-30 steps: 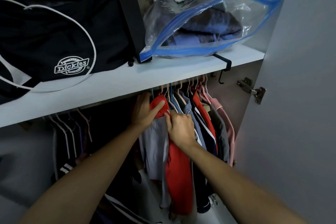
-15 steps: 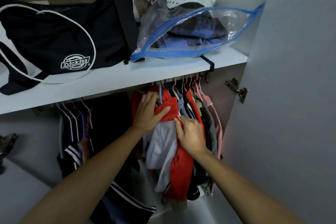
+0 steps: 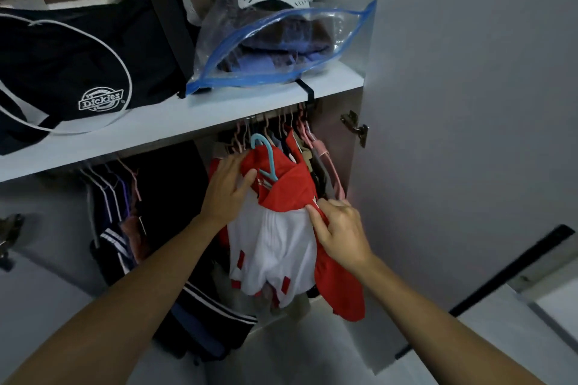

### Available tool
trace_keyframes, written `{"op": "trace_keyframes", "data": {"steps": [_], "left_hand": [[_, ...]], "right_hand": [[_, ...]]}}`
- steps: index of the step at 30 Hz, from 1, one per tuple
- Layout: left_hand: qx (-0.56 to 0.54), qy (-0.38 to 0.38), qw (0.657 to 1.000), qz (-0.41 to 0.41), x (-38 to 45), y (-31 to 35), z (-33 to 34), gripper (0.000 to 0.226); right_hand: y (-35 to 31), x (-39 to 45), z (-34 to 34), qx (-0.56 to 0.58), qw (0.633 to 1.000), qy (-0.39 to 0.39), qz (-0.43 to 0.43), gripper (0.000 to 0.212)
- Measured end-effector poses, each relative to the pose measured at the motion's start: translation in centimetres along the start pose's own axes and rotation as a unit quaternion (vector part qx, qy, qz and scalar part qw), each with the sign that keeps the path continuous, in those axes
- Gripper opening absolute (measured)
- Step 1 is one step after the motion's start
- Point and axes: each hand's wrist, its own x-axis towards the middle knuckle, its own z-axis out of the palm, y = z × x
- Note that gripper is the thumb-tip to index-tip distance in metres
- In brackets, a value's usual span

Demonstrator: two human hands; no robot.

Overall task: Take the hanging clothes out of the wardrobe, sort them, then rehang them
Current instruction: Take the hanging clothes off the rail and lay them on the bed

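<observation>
Below the white shelf's (image 3: 194,122) right end: soft, light red-and-white garment (image 3: 275,247), left hand (image 3: 228,194) pressing flat, right hand (image 3: 339,231) pinching fabric; better held by teal plastic hanger (image 3: 266,156).

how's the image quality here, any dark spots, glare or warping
Head view: dim overall, the clothes on the left rail are lost in shadow; the zip bag shows mild glare; wide-angle warping bends the shelf edge; the red and white garment and both hands stay fairly sharp.
</observation>
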Motion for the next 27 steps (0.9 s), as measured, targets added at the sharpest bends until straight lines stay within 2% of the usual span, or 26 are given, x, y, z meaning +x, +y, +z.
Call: {"op": "trace_keyframes", "data": {"steps": [4,7,12,15,21,27], "left_hand": [[0.036,-0.018,0.998,0.058,-0.7,0.6,-0.2,0.059],[0.045,-0.042,0.989,0.134,-2.7,2.5,0.1,0.051],[-0.008,-0.132,0.960,0.248,-8.3,7.6,1.4,0.040],[-0.043,-0.195,0.934,0.297,-11.6,11.6,2.0,0.042],[-0.114,-0.271,0.882,0.367,-19.3,23.1,5.6,0.026],[-0.175,-0.387,0.816,0.392,-27.0,36.2,10.5,0.029]], "right_hand": [[-1.3,-3.9,-2.7,-0.048,0.998,0.016,0.021,0.039],[-2.7,-7.5,-5.6,-0.094,0.994,0.030,0.043,0.040],[-5.2,-16.1,-11.7,-0.193,0.972,0.073,0.111,0.040],[-7.7,-22.4,-15.9,-0.231,0.955,0.099,0.159,0.037],[-13.8,-35.3,-24.8,-0.301,0.896,0.184,0.271,0.039],[-20.1,-48.6,-33.7,-0.370,0.818,0.244,0.367,0.040]]}}
